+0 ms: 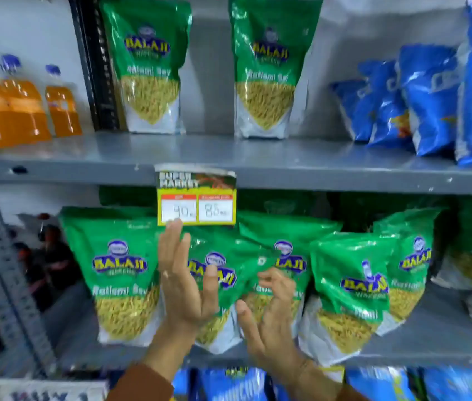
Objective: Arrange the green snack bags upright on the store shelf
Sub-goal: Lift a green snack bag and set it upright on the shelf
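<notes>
Green foil snack bags point(125, 273) crowd beneath the yellow paper price tag point(196, 209); left hand point(184, 285) flat-open and empty, right hand point(266, 319) loosely curled against one.

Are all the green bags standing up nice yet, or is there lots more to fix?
Partly done. Two green Balaji bags stand straight on the upper shelf, and the far-left bag below looks upright. In hand: the left hand and right hand, both open, are at the middle bags. Left: the tilted, overlapping bags on the right.
</notes>
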`<action>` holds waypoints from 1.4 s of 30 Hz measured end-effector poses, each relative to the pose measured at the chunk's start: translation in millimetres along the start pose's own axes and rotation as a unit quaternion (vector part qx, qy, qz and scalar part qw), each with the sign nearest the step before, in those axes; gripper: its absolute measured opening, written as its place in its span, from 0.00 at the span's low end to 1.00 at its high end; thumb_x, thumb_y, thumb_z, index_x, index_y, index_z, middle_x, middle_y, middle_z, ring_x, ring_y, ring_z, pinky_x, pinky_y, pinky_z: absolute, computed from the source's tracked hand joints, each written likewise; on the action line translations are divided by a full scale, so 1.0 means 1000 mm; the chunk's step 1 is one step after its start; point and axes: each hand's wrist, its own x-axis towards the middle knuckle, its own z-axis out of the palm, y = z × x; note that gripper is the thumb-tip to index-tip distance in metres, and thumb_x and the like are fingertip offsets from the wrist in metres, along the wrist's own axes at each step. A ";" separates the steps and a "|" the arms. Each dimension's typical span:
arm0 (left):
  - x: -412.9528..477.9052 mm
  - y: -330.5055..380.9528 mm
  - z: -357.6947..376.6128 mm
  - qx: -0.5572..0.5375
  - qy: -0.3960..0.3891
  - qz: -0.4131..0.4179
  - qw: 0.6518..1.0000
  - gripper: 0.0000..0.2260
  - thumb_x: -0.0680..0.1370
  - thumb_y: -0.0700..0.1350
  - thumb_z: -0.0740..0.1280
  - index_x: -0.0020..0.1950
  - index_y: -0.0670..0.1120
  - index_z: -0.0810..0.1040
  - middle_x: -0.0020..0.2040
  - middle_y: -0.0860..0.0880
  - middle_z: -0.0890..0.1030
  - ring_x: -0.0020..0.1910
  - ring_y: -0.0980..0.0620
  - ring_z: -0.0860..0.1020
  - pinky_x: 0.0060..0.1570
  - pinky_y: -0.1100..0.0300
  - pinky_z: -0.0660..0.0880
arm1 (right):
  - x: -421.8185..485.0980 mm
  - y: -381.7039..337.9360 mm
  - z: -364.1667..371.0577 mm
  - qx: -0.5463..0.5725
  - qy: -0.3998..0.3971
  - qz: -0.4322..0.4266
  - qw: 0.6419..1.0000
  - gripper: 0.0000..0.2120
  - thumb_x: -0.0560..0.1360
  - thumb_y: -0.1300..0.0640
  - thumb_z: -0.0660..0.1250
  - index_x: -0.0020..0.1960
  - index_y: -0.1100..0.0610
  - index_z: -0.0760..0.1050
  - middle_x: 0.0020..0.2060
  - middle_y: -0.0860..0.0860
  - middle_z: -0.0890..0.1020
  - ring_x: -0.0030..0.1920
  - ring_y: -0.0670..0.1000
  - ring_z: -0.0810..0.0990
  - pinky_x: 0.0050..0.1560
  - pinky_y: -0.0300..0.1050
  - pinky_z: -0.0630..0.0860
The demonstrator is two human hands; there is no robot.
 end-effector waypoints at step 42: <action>0.242 0.068 -0.105 -0.035 0.097 -0.261 0.960 0.23 0.72 0.67 0.56 0.53 0.50 0.75 0.51 0.53 0.79 0.52 0.56 0.76 0.53 0.58 0.69 | 0.204 -0.194 0.006 0.157 0.044 -0.028 0.986 0.23 0.71 0.34 0.60 0.58 0.48 0.69 0.53 0.51 0.81 0.54 0.51 0.79 0.51 0.47 0.74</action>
